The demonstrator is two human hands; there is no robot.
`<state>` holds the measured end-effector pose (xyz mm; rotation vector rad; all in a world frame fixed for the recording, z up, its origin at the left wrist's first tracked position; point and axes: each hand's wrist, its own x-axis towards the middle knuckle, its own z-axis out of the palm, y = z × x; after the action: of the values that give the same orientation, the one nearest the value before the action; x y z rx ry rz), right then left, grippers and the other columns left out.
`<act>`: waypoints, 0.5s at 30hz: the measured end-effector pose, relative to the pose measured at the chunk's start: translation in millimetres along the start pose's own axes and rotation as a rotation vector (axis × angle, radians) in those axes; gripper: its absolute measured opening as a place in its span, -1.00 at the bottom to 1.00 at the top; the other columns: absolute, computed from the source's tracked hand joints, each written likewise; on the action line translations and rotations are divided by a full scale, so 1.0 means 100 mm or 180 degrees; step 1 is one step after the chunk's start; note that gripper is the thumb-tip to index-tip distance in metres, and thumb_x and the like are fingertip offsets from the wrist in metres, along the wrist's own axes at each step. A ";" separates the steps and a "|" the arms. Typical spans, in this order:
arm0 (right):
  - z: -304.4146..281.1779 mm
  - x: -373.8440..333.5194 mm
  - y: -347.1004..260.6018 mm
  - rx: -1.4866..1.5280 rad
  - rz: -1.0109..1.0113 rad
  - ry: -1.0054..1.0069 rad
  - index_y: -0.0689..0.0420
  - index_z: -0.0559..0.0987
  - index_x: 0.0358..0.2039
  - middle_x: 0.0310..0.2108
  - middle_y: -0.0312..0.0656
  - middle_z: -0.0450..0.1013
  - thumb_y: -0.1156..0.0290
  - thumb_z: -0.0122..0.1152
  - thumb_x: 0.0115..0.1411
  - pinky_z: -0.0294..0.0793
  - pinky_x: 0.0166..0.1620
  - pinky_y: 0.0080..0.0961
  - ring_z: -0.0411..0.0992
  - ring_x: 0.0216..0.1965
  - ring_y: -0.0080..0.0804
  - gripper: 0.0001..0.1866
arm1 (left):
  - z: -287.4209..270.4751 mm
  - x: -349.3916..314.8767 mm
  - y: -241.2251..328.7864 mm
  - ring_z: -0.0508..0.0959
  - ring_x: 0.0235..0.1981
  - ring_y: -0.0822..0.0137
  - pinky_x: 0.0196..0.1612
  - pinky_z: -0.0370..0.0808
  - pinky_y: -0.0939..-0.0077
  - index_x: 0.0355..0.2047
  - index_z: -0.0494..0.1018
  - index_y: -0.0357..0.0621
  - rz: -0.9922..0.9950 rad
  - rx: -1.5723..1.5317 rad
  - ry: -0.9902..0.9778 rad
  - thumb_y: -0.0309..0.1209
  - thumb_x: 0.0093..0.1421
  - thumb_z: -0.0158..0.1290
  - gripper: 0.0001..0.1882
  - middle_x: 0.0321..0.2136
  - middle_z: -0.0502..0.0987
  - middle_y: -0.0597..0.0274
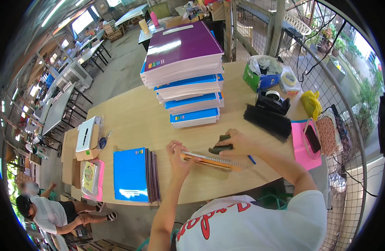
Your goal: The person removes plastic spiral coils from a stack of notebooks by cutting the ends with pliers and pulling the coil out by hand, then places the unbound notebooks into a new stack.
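Observation:
My left hand [178, 160] grips a spiral-bound notebook [209, 160] by its left end, near the table's front edge. The book stands on edge, binding upward. A wire-like coil [256, 172] runs along that binding and sticks out well past its right end. In my right hand [239, 142] is a pair of dark-handled pliers [221, 146], held just above the binding; whether the jaws touch the coil I cannot tell. To the left lies a stack of blue spiral notebooks [130, 173]. A blue pen [251, 160] rests beside my right forearm.
Tall piles of books [184, 48], purple on top, stand at the table's far side. Rightward are black coils [267, 122], a tape dispenser [272, 102], a box [261, 79] and a phone [313, 139]. Scissors [103, 142] lie left. Someone [54, 213] sits at lower left.

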<state>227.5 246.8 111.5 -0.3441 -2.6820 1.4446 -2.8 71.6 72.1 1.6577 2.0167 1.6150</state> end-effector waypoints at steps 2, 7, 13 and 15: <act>-0.03 0.06 -0.05 0.0278 0.0081 0.0297 -0.12 0.60 0.10 -0.05 0.02 0.45 0.08 0.27 0.22 0.38 0.10 -0.30 0.40 0.03 -0.09 -0.55 | 0.05 -0.02 -0.08 0.34 -0.07 0.08 -0.04 0.38 0.20 -0.32 0.39 -0.15 0.0031 0.0026 0.0000 -0.29 -0.29 0.53 -0.40 -0.09 0.26 0.03; -0.03 0.13 -0.02 -0.0420 0.0403 0.0197 -0.13 0.59 0.10 -0.04 0.09 0.45 -0.03 0.20 0.24 0.34 0.16 -0.28 0.38 0.06 -0.03 -0.53 | 0.06 -0.01 -0.10 0.35 -0.12 0.10 -0.08 0.38 0.23 -0.33 0.37 -0.17 0.0035 -0.0039 -0.0116 -0.30 -0.26 0.52 -0.42 -0.17 0.26 0.07; 0.04 0.34 -0.08 -0.1069 0.0219 0.0223 0.02 0.61 0.06 -0.01 -0.01 0.44 0.08 0.28 0.18 0.37 0.13 -0.27 0.39 0.08 -0.10 -0.52 | 0.02 -0.01 -0.10 0.34 -0.21 0.14 -0.16 0.36 0.29 -0.33 0.35 -0.17 0.0087 -0.0070 -0.0055 -0.26 -0.35 0.54 -0.34 -0.26 0.30 0.10; 0.09 0.41 -0.08 -0.0065 0.0220 -0.0077 0.00 0.61 0.07 -0.02 0.05 0.43 0.02 0.25 0.19 0.37 0.13 -0.25 0.37 0.09 -0.06 -0.51 | 0.00 -0.02 -0.10 0.34 -0.24 0.14 -0.18 0.35 0.29 -0.32 0.35 -0.17 -0.0001 0.0038 -0.0137 -0.29 -0.35 0.53 -0.35 -0.28 0.30 0.12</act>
<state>185.4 245.2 111.5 -0.4278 -2.7314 1.4494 -8.7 71.4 64.0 1.6809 2.0101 1.5564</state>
